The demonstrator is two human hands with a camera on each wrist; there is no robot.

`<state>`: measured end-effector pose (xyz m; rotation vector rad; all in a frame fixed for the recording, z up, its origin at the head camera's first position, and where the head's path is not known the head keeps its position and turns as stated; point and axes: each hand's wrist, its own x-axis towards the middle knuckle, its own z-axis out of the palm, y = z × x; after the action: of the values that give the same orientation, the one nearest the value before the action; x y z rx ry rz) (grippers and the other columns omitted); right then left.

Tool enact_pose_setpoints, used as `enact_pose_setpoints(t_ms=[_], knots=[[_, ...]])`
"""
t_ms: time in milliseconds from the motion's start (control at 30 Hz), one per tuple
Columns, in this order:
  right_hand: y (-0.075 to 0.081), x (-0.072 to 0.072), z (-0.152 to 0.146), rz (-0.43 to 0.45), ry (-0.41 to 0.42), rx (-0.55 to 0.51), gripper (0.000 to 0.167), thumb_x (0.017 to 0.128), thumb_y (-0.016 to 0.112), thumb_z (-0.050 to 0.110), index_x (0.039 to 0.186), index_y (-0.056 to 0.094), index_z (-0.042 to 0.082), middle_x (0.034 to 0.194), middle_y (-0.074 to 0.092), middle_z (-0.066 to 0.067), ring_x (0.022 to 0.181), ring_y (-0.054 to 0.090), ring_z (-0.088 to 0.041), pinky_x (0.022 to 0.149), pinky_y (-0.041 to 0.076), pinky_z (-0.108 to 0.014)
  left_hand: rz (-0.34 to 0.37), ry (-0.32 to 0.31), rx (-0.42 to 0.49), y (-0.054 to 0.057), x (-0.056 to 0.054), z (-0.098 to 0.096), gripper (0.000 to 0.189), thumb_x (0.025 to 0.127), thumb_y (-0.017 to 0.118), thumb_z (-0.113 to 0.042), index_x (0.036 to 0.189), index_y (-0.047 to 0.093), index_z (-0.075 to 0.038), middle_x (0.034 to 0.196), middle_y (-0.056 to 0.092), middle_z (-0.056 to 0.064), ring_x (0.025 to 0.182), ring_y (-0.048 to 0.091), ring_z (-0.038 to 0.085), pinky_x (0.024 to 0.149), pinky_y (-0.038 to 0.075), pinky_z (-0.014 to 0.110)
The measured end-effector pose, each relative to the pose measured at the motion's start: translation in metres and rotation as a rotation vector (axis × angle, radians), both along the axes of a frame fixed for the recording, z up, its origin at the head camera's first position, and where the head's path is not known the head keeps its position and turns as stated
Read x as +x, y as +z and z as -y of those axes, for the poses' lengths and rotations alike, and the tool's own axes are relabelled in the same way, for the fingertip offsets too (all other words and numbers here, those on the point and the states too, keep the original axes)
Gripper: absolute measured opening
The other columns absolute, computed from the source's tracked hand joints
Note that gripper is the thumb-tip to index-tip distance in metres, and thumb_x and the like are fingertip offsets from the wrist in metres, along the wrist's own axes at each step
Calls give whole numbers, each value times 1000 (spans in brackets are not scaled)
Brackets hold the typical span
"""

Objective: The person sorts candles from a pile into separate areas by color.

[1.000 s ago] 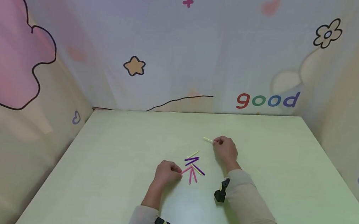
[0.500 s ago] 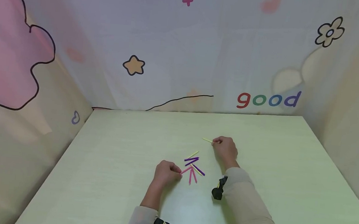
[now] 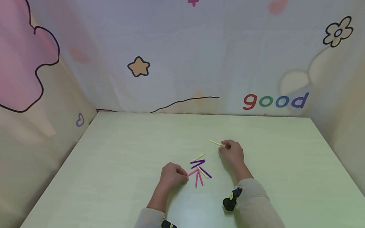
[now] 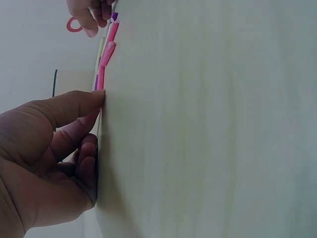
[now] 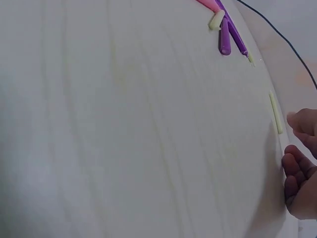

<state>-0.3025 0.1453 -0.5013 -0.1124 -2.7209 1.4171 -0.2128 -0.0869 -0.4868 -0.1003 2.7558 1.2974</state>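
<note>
A small cluster of thin sticks lies mid-table: pink sticks (image 3: 200,179), purple sticks (image 3: 198,161) and yellow ones. At the cluster's left side my left hand (image 3: 172,175) pinches the outer end of a pink stick (image 3: 192,173). The left wrist view has the thumb tip on that end of the pink stick (image 4: 101,79); the index tip is partly hidden. Farther back, a single yellow stick (image 3: 214,142) lies on the table. My right hand (image 3: 232,152) is just right of it, thumb and index parted around its near end. The right wrist view shows the yellow stick (image 5: 276,113) apart from the fingers (image 5: 294,120).
The sticks lie on a pale green table (image 3: 128,142). A patterned cloth wall (image 3: 174,55) rises along its back edge, with side walls left and right. Black wrist cameras (image 3: 230,201) sit on both sleeves.
My right thumb and index have come apart from the yellow stick, and the hand has shifted slightly right. My left hand stays at the pink stick. The head view has shifted a little.
</note>
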Motion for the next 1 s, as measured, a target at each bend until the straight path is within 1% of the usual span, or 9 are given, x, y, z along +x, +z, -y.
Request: enact_pose_setpoints(t_ms=[100, 300, 400, 467, 533, 667, 800, 1000], knots=[[4, 7, -4, -10, 34, -30, 31, 87, 61, 11, 114, 60, -3, 112, 56, -23, 105, 51, -35, 87, 40, -46, -6, -5, 0, -2, -1, -2, 9, 67, 80, -9, 69, 72, -8, 66, 60, -2, 74, 53, 17, 68, 45, 32], [11, 16, -1, -7, 69, -65, 31, 87, 62, 11, 114, 59, -4, 112, 56, -23, 102, 53, -35, 82, 43, -44, -9, -10, -8, -2, -2, 0, 8, 68, 81, -10, 70, 73, -9, 66, 61, -3, 73, 54, 17, 69, 45, 32], [14, 22, 0, -16, 101, -61, 32, 87, 63, 11, 114, 59, -6, 112, 56, -24, 101, 54, -36, 81, 45, -44, -11, -14, -19, -3, -2, 1, 8, 68, 80, -10, 70, 73, -9, 67, 61, -3, 74, 54, 17, 69, 45, 32], [15, 27, 0, -18, 113, -51, 32, 87, 63, 12, 114, 60, -6, 112, 57, -24, 100, 55, -36, 80, 45, -44, 6, -13, -13, -2, -1, 1, 8, 68, 80, -10, 71, 72, -9, 67, 61, -2, 74, 53, 17, 70, 45, 32], [16, 33, -2, -15, 117, -47, 32, 87, 63, 12, 113, 60, -6, 112, 58, -24, 99, 56, -35, 79, 46, -43, 21, -13, -6, -2, 0, 0, 8, 69, 80, -10, 71, 72, -9, 68, 61, -2, 74, 53, 16, 70, 44, 32], [17, 42, -7, -17, 110, -59, 31, 87, 63, 13, 113, 61, -4, 110, 59, -21, 97, 57, -33, 79, 46, -42, 9, -7, -8, 1, 3, -1, 8, 69, 80, -10, 71, 72, -8, 67, 61, -2, 74, 53, 17, 69, 44, 32], [17, 49, -8, -11, 102, -90, 31, 87, 63, 14, 113, 61, -4, 109, 61, -19, 100, 57, -32, 81, 45, -42, -28, -4, -46, 3, 4, -1, 8, 68, 81, -11, 70, 73, -10, 66, 62, -3, 73, 54, 17, 67, 44, 32], [22, 65, -4, 33, 92, -176, 33, 88, 63, 15, 116, 59, -3, 115, 59, -19, 109, 53, -32, 88, 42, -43, -21, -30, -110, 4, 2, -1, 8, 67, 81, -15, 68, 73, -14, 68, 62, -5, 73, 56, 16, 62, 43, 30]])
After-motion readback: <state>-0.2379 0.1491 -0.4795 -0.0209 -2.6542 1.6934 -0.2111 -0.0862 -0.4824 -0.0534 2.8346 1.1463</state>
